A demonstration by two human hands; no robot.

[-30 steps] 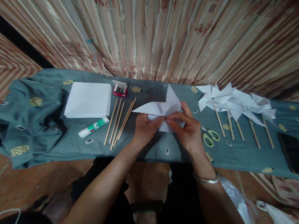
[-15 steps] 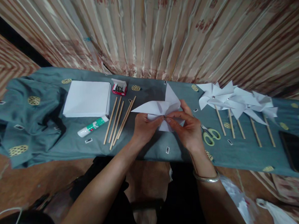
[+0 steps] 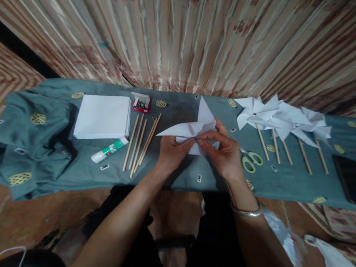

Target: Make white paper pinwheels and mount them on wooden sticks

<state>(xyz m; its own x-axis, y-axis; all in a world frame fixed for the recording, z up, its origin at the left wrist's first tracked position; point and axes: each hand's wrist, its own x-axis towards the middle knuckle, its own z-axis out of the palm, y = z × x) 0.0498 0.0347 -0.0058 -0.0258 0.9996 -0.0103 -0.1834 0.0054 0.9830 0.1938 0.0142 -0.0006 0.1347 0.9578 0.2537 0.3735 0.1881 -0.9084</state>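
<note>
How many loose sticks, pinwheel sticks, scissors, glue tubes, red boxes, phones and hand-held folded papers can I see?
Loose sticks: 5
Sticks showing below the pinwheels: 5
Scissors: 1
Glue tube: 1
Red box: 1
Phone: 1
Folded paper in hand: 1
Total: 15

Between my left hand [image 3: 172, 153] and right hand [image 3: 227, 154]: one paper pinwheel [image 3: 181, 128]. On my table [image 3: 299, 186]: one paper stack [image 3: 102, 117]; one glue stick [image 3: 110, 149]; five loose sticks [image 3: 139, 147]; one red box [image 3: 141, 109] near the far edge, contents too small to count; one pair of scissors [image 3: 250, 156]; overlapping pinwheels [image 3: 274, 111], five handles [image 3: 287, 152] showing; one phone [image 3: 350, 180], near edge.
</note>
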